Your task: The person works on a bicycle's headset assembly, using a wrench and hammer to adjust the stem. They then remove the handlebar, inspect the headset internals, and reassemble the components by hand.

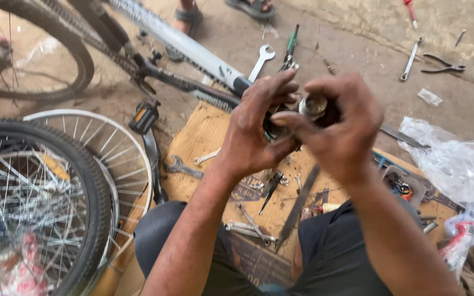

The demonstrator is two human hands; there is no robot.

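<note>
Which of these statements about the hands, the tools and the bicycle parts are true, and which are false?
1. Both hands, left hand and right hand, hold a small metal part. True.
2. The cardboard sheet is bare. False: wrenches and small tools lie on it.
3. A spoked wheel lies at the left. True.
4. The pliers rest on the cardboard. False: they lie on the ground, upper right.

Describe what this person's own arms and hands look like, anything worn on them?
Both forearms are bare with no sleeves in view. The left hand and right hand wear no gloves, and no rings, watch or bracelets are visible. The fingers and knuckles look smeared with dark grime. Below the arms, dark grey clothing covers the lap.
</note>
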